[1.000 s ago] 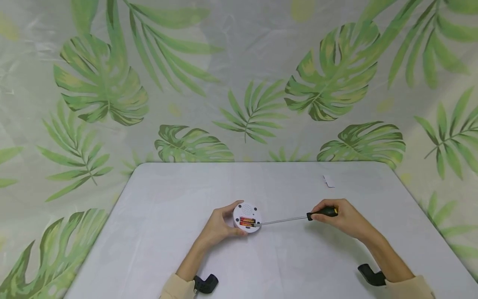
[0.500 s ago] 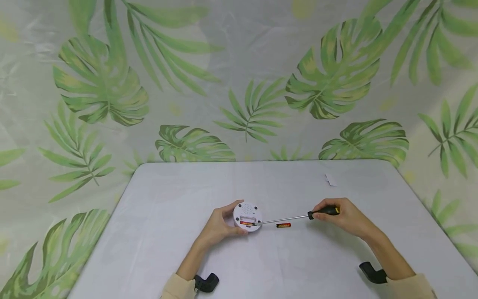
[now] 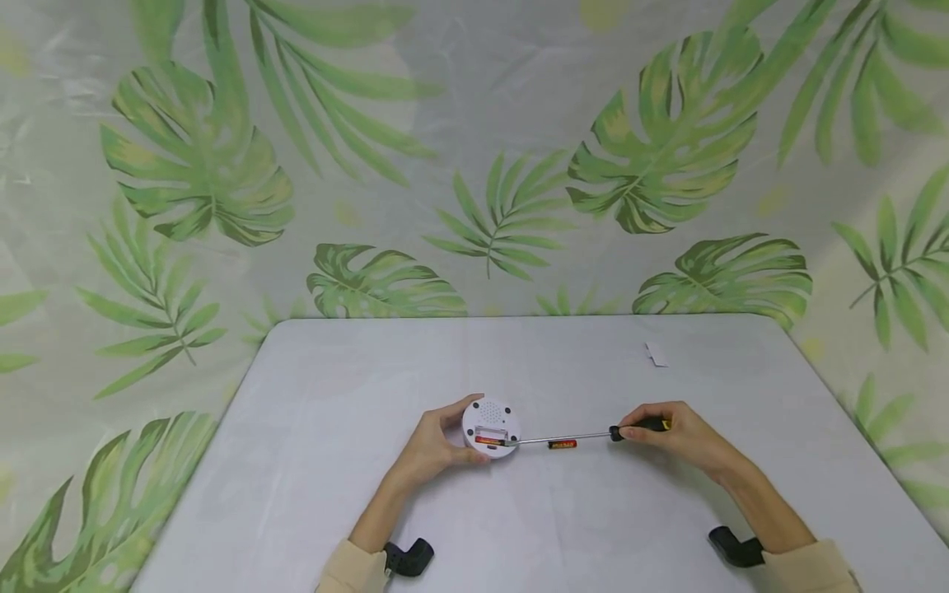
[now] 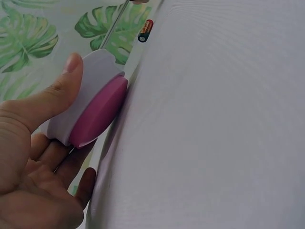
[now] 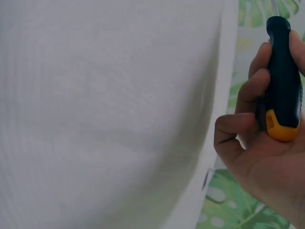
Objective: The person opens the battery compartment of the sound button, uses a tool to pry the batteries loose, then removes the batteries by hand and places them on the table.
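Observation:
My left hand [image 3: 432,445] grips a round white device [image 3: 490,412] by its side, underside facing up; in the left wrist view a pink part [image 4: 101,110] shows beneath its white body. The device's battery compartment is uncovered, with one battery [image 3: 489,441] in its near slot and the far slot bare. My right hand [image 3: 685,432] holds a screwdriver [image 5: 284,71] by its dark handle with a yellow end. The screwdriver's long shaft reaches left, its tip at the right end of that battery. A second battery [image 3: 563,444] lies on the table just right of the device.
A small white piece [image 3: 656,355], perhaps a cover, lies toward the back right of the white table [image 3: 356,371]. A leaf-patterned sheet [image 3: 511,123] hangs behind the table. Black wrist mounts [image 3: 410,559] sit at both wrists.
One battery has come out of the far slot and now lies on the table to the right. The right hand has dipped slightly; the left hand keeps its hold on the device.

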The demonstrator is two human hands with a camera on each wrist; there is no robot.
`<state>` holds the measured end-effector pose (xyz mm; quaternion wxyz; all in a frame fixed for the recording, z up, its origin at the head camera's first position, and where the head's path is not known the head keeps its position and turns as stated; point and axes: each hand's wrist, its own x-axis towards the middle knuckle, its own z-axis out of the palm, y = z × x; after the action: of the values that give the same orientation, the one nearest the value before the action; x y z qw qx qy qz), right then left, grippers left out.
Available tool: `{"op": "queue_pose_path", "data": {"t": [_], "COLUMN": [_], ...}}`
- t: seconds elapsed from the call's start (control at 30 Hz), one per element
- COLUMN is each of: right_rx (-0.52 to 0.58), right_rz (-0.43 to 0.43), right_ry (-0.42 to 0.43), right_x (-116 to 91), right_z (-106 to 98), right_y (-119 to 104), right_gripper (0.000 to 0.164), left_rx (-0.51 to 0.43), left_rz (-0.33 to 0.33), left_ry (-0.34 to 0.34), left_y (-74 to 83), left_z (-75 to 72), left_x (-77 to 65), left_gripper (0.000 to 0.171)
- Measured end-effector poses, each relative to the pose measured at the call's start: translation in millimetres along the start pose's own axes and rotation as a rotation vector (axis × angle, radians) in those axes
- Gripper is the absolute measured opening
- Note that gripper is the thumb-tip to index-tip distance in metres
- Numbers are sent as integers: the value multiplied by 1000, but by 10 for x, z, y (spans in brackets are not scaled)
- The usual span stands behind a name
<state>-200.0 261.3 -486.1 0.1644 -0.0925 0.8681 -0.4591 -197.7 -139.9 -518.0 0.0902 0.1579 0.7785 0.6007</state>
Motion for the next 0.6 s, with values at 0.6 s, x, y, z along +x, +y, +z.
{"op": "queue_pose_path", "data": {"t": [0.6], "right_rx": [0], "right_rz": [31], "right_ry": [-4], "right_x": [-41], "right_z": [-6], "right_y": [-46], "right_gripper": [32], "left_rx": [-2], "left_rz": [1], "left_ry": [-9], "left_y": [3], "left_z": [4], "left_x": [5], "left_gripper": [90]}}
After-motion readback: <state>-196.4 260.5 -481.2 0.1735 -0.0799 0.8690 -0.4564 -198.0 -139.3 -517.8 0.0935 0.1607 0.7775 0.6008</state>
